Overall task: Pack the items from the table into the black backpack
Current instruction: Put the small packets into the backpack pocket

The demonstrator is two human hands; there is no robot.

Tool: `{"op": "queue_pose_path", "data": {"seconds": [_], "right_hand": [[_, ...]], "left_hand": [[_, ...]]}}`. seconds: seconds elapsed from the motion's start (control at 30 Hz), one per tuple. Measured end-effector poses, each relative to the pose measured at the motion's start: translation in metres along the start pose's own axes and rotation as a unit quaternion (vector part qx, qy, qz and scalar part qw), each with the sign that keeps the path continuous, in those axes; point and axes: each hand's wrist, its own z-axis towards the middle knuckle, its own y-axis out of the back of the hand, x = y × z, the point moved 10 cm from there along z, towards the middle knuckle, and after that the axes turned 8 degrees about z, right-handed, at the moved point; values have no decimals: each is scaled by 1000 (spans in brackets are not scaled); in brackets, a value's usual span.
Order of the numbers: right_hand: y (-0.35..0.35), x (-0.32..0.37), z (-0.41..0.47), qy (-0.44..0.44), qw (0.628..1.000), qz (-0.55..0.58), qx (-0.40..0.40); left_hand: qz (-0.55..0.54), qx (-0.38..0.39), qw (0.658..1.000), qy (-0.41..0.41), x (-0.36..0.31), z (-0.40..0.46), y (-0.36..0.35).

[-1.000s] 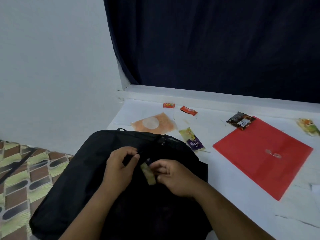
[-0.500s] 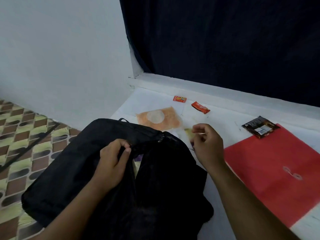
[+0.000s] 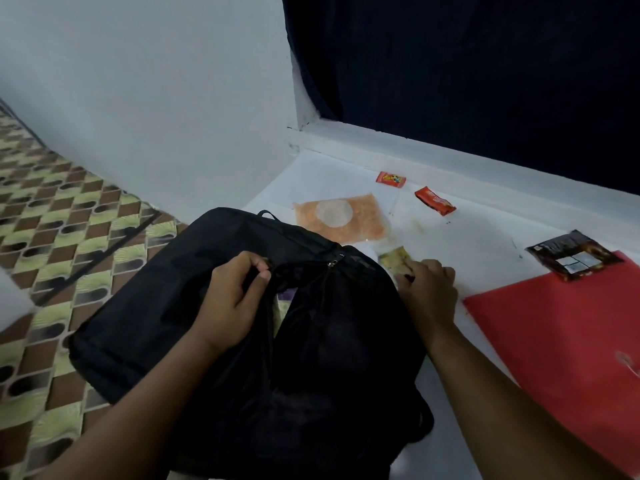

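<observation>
Left hand grips backpack opening; right hand on yellow packet

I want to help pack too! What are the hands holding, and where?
The left hand grips the backpack by the edge of its opening. The right hand pinches the near end of a yellow packet.

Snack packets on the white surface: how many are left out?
5: small red packet, red bar, orange packet, yellow packet under the right hand, dark packet. More may be hidden.
</observation>
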Motion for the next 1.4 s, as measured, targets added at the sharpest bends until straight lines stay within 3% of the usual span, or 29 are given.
{"op": "queue_pose_path", "data": {"seconds": [0.07, 0.17, 0.3, 0.43, 0.57, 0.77, 0.9, 0.97, 1.07, 1.13, 1.23, 1.27, 1.3, 1.4], "right_hand": [[7, 3, 0, 29, 998, 53, -30], [23, -2, -2, -31, 981, 185, -41], [49, 16, -24, -99, 902, 418, -46], [61, 65, -53, -72, 858, 509, -22], [53, 111, -82, -19, 856, 512, 64], [52, 149, -111, 113, 952, 269, 90], [29, 147, -121, 59, 955, 250, 152], [12, 145, -127, -2, 928, 318, 195], [-7, 138, -133, -119, 870, 447, 171], [-20, 132, -136, -192, 815, 527, 142], [-32, 131, -141, -263, 704, 647, 130], [-31, 131, -141, -264, 693, 658, 129], [-30, 130, -141, -252, 712, 642, 133], [-19, 130, -136, -127, 899, 391, 154]], "left_hand": [[-9, -3, 1000, 2, 2, -1, 0], [-10, -11, 1000, 2, 6, -2, 3], [-16, -13, 1000, -8, 8, 0, 3], [-17, -15, 1000, -11, 7, 4, 1], [-29, -18, 999, 0, 13, 5, 0], [-35, -19, 999, -6, 17, 6, 0], [-44, -18, 999, -5, 19, 8, -1], [-57, -18, 998, -6, 18, 8, -1], [-71, -15, 997, -5, 17, 7, 1], [-71, -24, 997, -8, 16, 6, 3], [-70, -49, 996, -21, 12, 3, 9], [-68, -55, 996, -28, 9, 1, 11], [-67, -58, 995, -37, 7, 0, 12], [-60, -62, 995, -58, 1, -2, 12]]}}
